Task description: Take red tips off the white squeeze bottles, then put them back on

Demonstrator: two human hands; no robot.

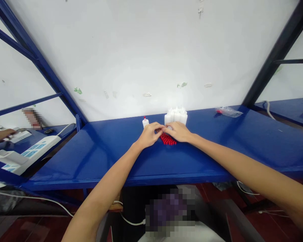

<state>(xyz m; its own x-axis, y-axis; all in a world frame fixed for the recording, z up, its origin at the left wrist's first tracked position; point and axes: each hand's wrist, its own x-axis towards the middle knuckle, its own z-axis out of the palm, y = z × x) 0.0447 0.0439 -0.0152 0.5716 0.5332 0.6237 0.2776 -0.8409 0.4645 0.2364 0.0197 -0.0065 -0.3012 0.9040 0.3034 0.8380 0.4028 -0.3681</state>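
Note:
My two hands meet over the blue table [108, 148], fingertips close together. My right hand [179, 131] is closed around a small white bottle [169, 127], mostly hidden by the fingers. Thumb and fingers of my left hand [150, 135] are pinched at the bottle's end; what they hold, if anything, is hidden. A pile of small red caps [168, 139] lies just below the hands. Behind the right hand stands a tight group of several white bottles [176, 116]. Beyond the left hand, a white bottle with a red tip [145, 122] stands upright by itself.
A clear plastic bag [228, 111] with something red in it lies at the back right. White power strips [32, 153] and another person's hand [2, 136] are on the neighbouring table at left. Blue frame posts [45, 69] rise at the left; a white wall stands behind.

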